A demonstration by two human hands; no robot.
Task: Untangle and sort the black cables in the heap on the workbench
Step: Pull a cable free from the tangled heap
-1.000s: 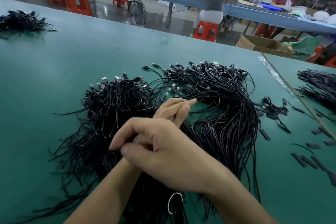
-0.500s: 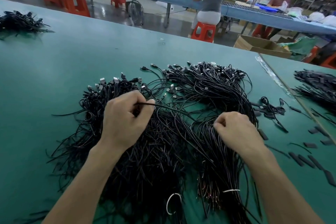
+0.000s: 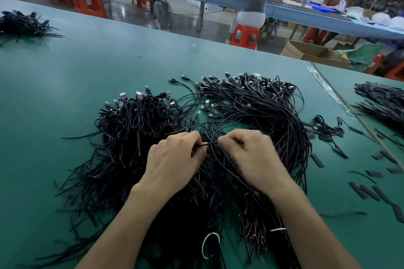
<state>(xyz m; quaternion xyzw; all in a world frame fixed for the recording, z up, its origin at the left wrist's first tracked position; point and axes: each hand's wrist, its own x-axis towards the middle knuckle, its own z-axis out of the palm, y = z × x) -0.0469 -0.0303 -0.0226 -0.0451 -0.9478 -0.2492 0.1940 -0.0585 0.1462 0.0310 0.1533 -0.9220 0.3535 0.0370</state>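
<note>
Knuckles up, left hand and right hand meet over the heap, both tightly pinching one cable between them.

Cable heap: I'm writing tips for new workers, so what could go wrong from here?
1. The left hand and right hand pinch one cable over the heap. Pulling hard could tighten tangles or drag neighbouring cables along.
2. The loose black pieces beside the heap might get swept into it.
</note>
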